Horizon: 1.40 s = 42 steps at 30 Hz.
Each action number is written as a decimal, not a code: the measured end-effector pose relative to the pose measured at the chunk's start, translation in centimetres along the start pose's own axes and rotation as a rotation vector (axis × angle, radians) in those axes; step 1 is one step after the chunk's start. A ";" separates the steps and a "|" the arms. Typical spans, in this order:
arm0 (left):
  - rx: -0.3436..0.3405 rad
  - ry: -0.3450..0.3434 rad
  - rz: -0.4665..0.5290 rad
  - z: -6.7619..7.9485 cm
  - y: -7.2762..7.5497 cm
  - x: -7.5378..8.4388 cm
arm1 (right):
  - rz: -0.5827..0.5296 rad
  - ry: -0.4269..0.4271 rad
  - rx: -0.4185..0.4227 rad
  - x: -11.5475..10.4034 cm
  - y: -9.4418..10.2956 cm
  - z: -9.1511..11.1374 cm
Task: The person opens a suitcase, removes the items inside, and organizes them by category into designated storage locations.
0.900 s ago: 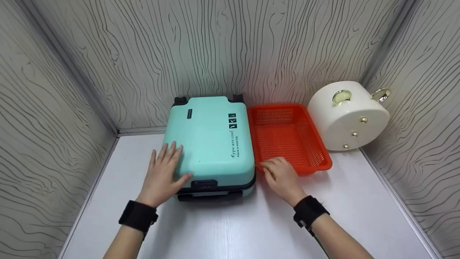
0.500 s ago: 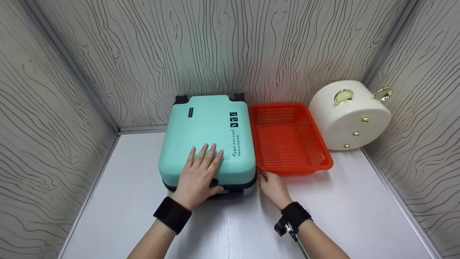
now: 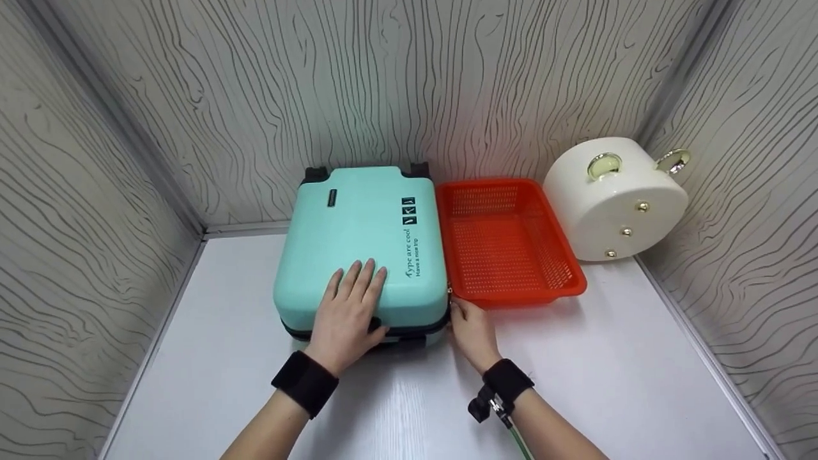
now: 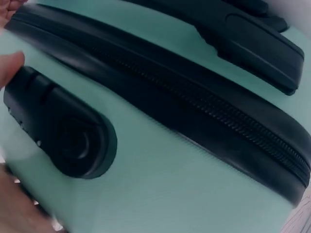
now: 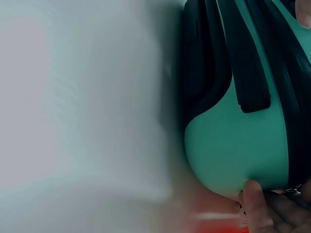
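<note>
As seen from the head view, find a mint-green hard-shell suitcase (image 3: 345, 223) lying flat on a white table (image 3: 204, 364), with black wheels (image 3: 315, 174) towards the patterned wall (image 3: 358, 76). Observe the left hand (image 3: 345, 319) laid on top near the front edge, with fingers extended, gripping nothing, and with thumb by a black plastic lock (image 4: 80, 141). Observe the right hand (image 3: 471, 329) at the near right corner, with fingers bent beside the black zipper (image 4: 194, 99); cannot tell whether pinching anything. Record a red perforated plastic basket (image 3: 505, 255) just right of the suitcase and, beyond, a white drum-shaped case (image 3: 613, 198) with gold-toned fittings.

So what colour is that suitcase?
The suitcase is pale mint green, best seen in the head view.
</note>
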<state>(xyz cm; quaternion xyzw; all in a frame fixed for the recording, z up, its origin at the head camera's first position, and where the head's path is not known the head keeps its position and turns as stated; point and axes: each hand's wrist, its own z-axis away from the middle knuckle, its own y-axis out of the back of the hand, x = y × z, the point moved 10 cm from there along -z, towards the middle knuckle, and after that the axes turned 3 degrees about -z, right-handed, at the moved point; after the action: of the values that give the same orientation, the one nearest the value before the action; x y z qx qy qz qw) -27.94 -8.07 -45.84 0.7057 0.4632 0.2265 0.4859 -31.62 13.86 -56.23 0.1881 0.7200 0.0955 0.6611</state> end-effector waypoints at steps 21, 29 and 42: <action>0.073 0.069 -0.021 2.0 0.2 -1.5 | 0.118 0.083 -0.037 -1.1 -2.2 -0.6; 0.068 0.082 -0.029 2.2 0.3 -1.1 | 0.230 0.221 0.010 -2.1 -2.4 -0.3; 0.114 0.059 0.032 3.1 0.9 -0.3 | 0.340 0.308 0.009 -1.7 -1.6 0.8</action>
<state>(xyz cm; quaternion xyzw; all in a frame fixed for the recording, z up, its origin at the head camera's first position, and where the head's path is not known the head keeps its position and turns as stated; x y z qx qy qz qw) -25.34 -9.90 -46.25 0.7326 0.4781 0.2283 0.4274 -31.01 11.70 -55.39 0.2928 0.7709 0.2301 0.5168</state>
